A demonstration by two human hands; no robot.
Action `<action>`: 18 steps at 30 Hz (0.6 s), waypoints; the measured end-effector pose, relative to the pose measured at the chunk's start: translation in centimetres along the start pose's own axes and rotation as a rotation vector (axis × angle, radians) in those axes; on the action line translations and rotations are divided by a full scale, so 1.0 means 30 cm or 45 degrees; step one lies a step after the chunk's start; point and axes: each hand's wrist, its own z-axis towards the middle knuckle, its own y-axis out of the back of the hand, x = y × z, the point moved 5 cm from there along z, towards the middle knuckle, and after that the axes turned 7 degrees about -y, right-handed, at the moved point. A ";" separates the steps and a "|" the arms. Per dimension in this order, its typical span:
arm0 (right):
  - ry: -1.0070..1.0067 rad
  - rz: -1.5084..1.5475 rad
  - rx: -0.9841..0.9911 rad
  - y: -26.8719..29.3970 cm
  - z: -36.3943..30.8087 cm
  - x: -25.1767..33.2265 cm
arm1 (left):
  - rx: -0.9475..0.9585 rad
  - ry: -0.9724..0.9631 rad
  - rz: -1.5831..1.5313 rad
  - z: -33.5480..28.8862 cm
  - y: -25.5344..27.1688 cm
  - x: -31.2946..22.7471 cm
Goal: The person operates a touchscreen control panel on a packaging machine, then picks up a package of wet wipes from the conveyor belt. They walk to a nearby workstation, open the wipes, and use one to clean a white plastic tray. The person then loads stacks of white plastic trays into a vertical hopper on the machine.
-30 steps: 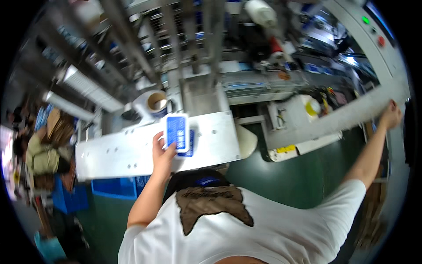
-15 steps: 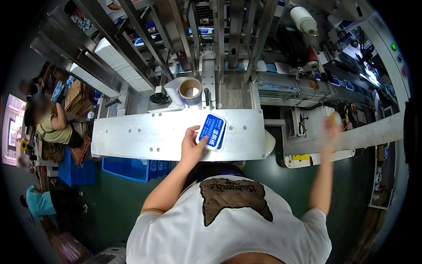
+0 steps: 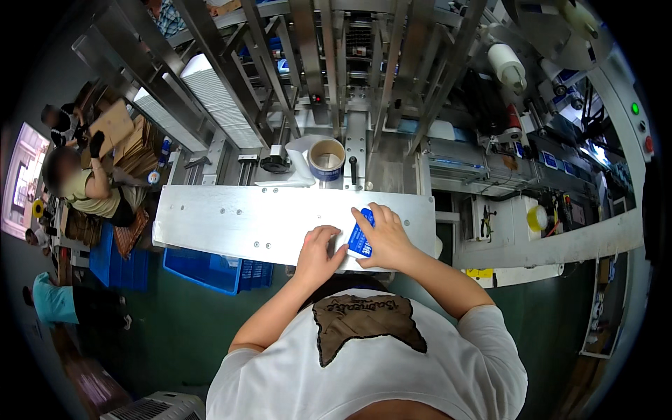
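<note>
Right hand (image 3: 387,238) is now back from the machine frame at far right and on the blue-and-white pack (image 3: 360,241), which only the left hand (image 3: 320,255) held a half second ago; so both hands are now at the pack. It lies at a slant over the right part of the metal plate (image 3: 203,217), nearer the person than the tape roll (image 3: 327,159). Right hand grasps it, thumb over the printed face, fingers around the right side. Left hand is half curled, thumb tip by the pack's left edge; can't tell if it grips or only steadies. Right fingers and palm hide part of the pack. White edge between the hands: second pack or same one, unclear. Pack's underside out of sight; plate contact can't be confirmed.
</note>
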 end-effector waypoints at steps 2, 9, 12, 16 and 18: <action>0.038 -0.041 0.041 -0.003 0.007 0.003 | 0.084 0.069 -0.067 -0.014 0.000 0.010; 0.014 0.057 0.033 -0.002 0.045 -0.004 | 0.139 0.073 -0.042 0.019 -0.040 -0.013; 0.034 0.096 -0.002 -0.012 0.034 -0.019 | 0.096 0.211 -0.222 0.058 -0.088 0.016; 0.135 0.118 -0.082 -0.035 -0.009 -0.035 | 0.028 0.206 -0.524 0.065 -0.195 0.084; 0.134 0.167 -0.080 -0.016 0.006 -0.036 | 0.028 0.221 -0.680 0.053 -0.198 0.070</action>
